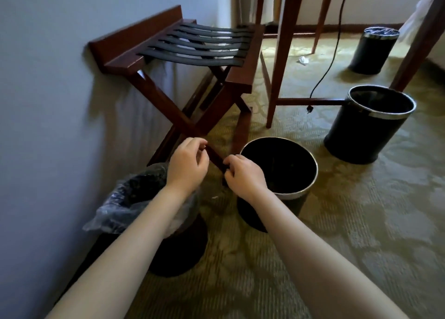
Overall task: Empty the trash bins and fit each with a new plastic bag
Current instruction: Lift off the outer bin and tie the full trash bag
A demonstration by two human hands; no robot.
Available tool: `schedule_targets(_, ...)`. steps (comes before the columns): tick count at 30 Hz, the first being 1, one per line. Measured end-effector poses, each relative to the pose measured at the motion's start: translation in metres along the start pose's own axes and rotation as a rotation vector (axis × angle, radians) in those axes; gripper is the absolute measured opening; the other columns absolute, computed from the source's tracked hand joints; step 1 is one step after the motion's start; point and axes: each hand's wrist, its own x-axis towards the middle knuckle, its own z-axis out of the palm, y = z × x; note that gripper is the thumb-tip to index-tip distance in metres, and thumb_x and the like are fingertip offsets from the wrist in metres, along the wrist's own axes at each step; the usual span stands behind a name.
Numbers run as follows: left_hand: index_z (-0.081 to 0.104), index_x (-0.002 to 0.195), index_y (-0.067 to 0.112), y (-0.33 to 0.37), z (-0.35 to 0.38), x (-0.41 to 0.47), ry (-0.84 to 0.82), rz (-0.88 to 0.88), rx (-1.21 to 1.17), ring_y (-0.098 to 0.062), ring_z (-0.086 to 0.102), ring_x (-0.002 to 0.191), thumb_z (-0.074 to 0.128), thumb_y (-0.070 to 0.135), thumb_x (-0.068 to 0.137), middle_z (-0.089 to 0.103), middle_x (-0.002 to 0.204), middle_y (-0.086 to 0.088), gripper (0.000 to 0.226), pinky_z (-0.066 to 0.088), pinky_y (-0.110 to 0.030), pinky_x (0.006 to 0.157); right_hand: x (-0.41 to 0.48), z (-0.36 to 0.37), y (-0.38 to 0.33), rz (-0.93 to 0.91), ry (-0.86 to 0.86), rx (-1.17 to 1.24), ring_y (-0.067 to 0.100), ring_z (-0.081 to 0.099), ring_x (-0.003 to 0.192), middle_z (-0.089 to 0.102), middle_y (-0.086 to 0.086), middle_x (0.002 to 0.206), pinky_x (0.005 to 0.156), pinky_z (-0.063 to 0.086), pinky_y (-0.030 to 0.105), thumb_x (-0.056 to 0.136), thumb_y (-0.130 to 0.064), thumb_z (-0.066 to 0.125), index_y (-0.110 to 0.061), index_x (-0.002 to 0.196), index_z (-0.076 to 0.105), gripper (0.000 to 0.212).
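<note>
- Trash bins: four dark round ones stand on the carpet point(337, 222). The lined bin point(178, 253) is nearest, against the wall point(48, 102) under the left forearm. The bare bin point(296, 193) is just beside it under the right wrist, the third bin point(361, 135) is further right by the desk point(281, 54), and the far bin point(368, 54) sits beyond the desk legs.
- The lined bin carries a clear plastic bag point(115, 205), crinkled and folded over the rim. The far bin seems to have one too. The bare bin and the third bin show only their metal rims.
- Left hand point(187, 164) and right hand point(243, 174) hover close together above the gap between the two near bins. Their fingers are curled and thumbs are drawn to fingertips, as if working something thin. Nothing can be made out between them, so I cannot tell whether they hold anything.
- Handling, as a judgement: the bins look light and stiff, with smooth sides that may slip, so the firm rim is the best place to grip.
- The bag film is soft, clingy and easily torn. It is best pinched at its mouth edge, spread open, then stretched over the rim.
- Nearby: a folding luggage rack point(192, 44), a hanging cable point(330, 61) and a paper scrap point(303, 60) on the carpet.
</note>
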Motion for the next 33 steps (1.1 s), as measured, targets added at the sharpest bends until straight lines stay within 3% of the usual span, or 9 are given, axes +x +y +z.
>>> schedule_targets(6,0.064,0.101,0.004,-0.085,-0.076,-0.03,0.03,-0.146,0.195,-0.019,0.056,0.085,0.058,0.005,0.086,0.06,0.096,-0.008,0.016,0.041,-0.025,0.074,-0.006,0.036,-0.073,-0.329,-0.041,0.0,0.017,0.056,0.097,0.057,-0.007,0.097,0.069,0.04,0.026,0.088,-0.037,0.059,-0.02,0.117,0.062,0.033)
schedule_targets(10,0.062,0.08,0.007,-0.119,-0.104,-0.062,-0.083,-0.167,0.211,-0.022,0.055,0.072,0.065,0.009,0.082,0.053,0.079,-0.003,0.004,0.048,-0.036,0.065,-0.012,0.059,-0.094,-0.424,-0.346,-0.155,0.02,0.043,0.127,0.05,-0.002,0.135,0.103,0.039,0.036,0.081,-0.065,0.06,-0.027,0.144,0.038,0.077)
schedule_targets(12,0.056,0.071,0.011,-0.124,-0.11,-0.073,-0.181,-0.16,0.27,-0.02,0.05,0.066,0.065,0.017,0.084,0.047,0.074,0.002,0.017,0.042,-0.033,0.059,-0.014,0.069,-0.1,-0.428,-0.422,-0.241,0.021,0.038,0.134,0.044,-0.001,0.144,0.111,0.032,0.039,0.078,-0.07,0.059,-0.027,0.149,0.03,0.088)
schedule_targets(15,0.051,0.064,0.013,-0.126,-0.115,-0.082,-0.264,-0.125,0.342,-0.017,0.046,0.062,0.062,0.026,0.087,0.047,0.068,0.003,0.028,0.03,-0.028,0.054,-0.012,0.075,-0.108,-0.413,-0.379,-0.28,0.022,0.041,0.132,0.047,-0.001,0.141,0.11,0.032,0.04,0.082,-0.066,0.057,-0.026,0.146,0.034,0.079)
schedule_targets(17,0.049,0.062,0.016,-0.127,-0.116,-0.088,-0.306,-0.061,0.349,-0.016,0.047,0.061,0.061,0.028,0.088,0.048,0.066,0.003,0.031,0.032,-0.027,0.055,-0.009,0.076,-0.109,-0.395,-0.339,-0.28,0.021,0.05,0.12,0.056,-0.002,0.126,0.099,0.039,0.035,0.088,-0.054,0.057,-0.025,0.132,0.05,0.053)
schedule_targets(21,0.062,0.082,0.017,-0.136,-0.117,-0.098,-0.396,0.048,0.282,-0.014,0.055,0.075,0.064,0.038,0.086,0.056,0.082,0.003,0.022,0.048,-0.032,0.066,-0.003,0.073,-0.11,-0.151,-0.404,-0.024,0.019,0.064,0.082,0.066,-0.003,0.086,0.073,0.054,0.036,0.095,-0.032,0.057,-0.022,0.09,0.063,0.013)
schedule_targets(25,0.045,0.133,0.018,-0.145,-0.109,-0.103,-0.409,0.115,0.346,-0.018,0.045,0.121,0.068,0.061,0.072,0.046,0.131,0.0,0.078,0.043,-0.038,0.101,0.004,0.064,-0.114,0.039,-0.38,0.338,0.018,0.069,0.075,0.071,0.002,0.077,0.077,0.056,0.035,0.096,-0.023,0.058,-0.015,0.083,0.064,0.017)
schedule_targets(28,0.02,0.148,0.017,-0.146,-0.096,-0.108,-0.428,0.081,0.49,-0.024,0.025,0.139,0.068,0.063,0.071,0.024,0.15,-0.004,0.102,0.026,-0.042,0.113,0.004,0.06,-0.115,0.119,-0.384,0.474,0.018,0.067,0.068,0.069,0.004,0.069,0.074,0.055,0.031,0.096,-0.021,0.058,-0.012,0.082,0.062,0.018)
schedule_targets(33,0.039,0.139,0.014,-0.14,-0.086,-0.11,-0.306,0.057,0.514,-0.028,0.036,0.134,0.067,0.046,0.082,0.035,0.146,-0.009,0.071,0.035,-0.042,0.106,0.005,0.057,-0.116,0.188,-0.412,0.57,0.014,0.059,0.063,0.065,-0.001,0.063,0.068,0.047,0.029,0.096,-0.025,0.058,-0.012,0.086,0.063,0.017)
